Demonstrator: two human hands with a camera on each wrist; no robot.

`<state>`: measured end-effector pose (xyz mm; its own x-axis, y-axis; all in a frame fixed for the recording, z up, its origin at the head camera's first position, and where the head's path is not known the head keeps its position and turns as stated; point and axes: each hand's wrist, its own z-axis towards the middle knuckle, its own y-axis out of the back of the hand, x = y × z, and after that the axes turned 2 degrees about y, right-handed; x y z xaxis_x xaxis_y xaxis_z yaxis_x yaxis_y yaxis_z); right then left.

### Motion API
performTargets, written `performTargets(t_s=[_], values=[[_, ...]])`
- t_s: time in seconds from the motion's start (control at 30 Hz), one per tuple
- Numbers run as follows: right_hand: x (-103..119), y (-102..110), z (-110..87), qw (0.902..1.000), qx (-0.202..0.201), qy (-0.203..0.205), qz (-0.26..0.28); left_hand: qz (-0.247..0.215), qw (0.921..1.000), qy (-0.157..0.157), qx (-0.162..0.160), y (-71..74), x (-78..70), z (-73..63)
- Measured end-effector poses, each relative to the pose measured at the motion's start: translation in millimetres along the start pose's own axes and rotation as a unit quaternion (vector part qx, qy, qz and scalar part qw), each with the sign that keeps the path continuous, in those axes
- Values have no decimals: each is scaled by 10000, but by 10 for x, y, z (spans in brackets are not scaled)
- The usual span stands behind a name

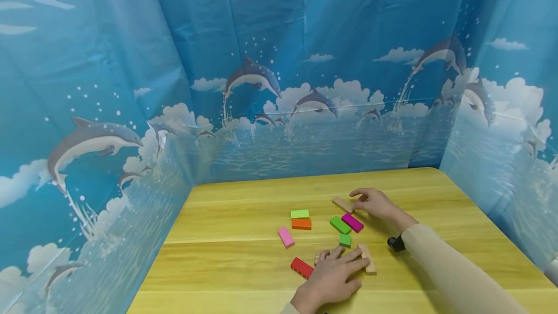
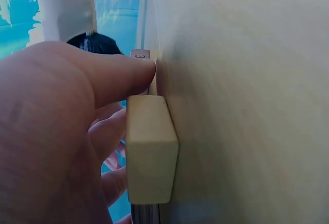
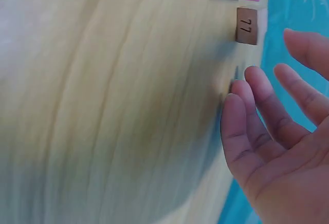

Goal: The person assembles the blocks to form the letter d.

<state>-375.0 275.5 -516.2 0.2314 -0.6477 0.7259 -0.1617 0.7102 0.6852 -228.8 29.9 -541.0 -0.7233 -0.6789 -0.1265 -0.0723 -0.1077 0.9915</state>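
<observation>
My left hand (image 1: 333, 275) lies low over the near blocks with its fingers spread. A plain wooden block (image 1: 369, 264) shows at its fingertips on the right, and part of another plain block (image 1: 317, 259) shows by its left side. In the left wrist view, a pale block (image 2: 151, 152) stands close beside the thumb; how far the fingers touch it is partly hidden. Farther back, my right hand (image 1: 377, 203) hovers beside a plain wooden block (image 1: 342, 204). In the right wrist view, its relaxed fingers hold nothing and are apart from the block marked 77 (image 3: 247, 26).
Around the hands lie a magenta block (image 1: 352, 222), a green block (image 1: 340, 225), a small green block (image 1: 345, 240), a lime block (image 1: 300, 213), an orange block (image 1: 302, 224), a pink block (image 1: 286, 237) and a red block (image 1: 302, 267). Dolphin-printed curtains (image 1: 279, 144) enclose the yellow table (image 1: 209, 265).
</observation>
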Motion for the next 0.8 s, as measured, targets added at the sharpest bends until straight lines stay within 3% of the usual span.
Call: performTargets(t_s=[0.27,0.8], values=[[36,-49,152,9984,174,-241,488,-108,9998,-6,180,5,2,-4],[137,-146,263,9986,205,-435,210,-228,9996,42,181,33,-7,-17]])
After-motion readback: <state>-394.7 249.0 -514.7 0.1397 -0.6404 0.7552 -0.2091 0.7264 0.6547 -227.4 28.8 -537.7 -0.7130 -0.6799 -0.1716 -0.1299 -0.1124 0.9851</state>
